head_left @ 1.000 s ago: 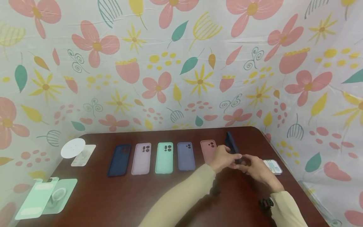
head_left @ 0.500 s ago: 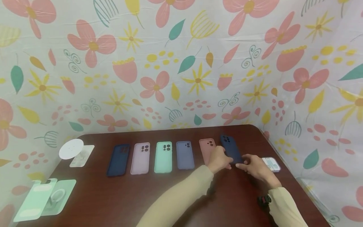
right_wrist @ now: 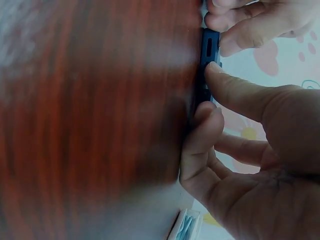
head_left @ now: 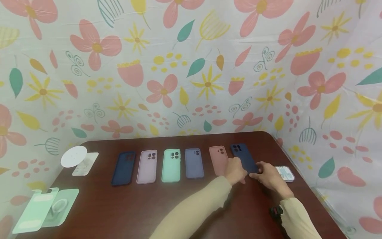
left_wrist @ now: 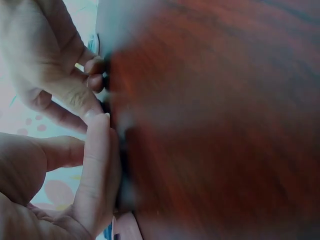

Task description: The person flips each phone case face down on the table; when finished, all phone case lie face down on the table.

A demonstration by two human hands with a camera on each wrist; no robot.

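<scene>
A dark blue phone case (head_left: pixel 244 158) with camera cutouts lies back up at the right end of a row on the brown table. My left hand (head_left: pixel 235 171) pinches its near left corner, its fingers partly hidden by the hand itself in the head view. On the opposite near corner, my right hand (head_left: pixel 268 176) holds the case with thumb and curled fingers. The right wrist view shows the case's bottom edge (right_wrist: pixel 209 47), with a slot in it, between the two hands. A pink phone case (head_left: pixel 219 159) lies just left, partly covered by my left hand.
Further left lie a blue-grey case (head_left: pixel 194 163), a mint case (head_left: pixel 171 166), a lilac case (head_left: pixel 147 167) and a navy case (head_left: pixel 123 168). A small white box (head_left: pixel 285 173) sits right of my right hand. Two stands, white (head_left: pixel 74 156) and mint green (head_left: pixel 37 210), are far left.
The dark blue case was tilted up on edge between both hands; it has come down flat onto the table, back up. Both hands stay at its near end.
</scene>
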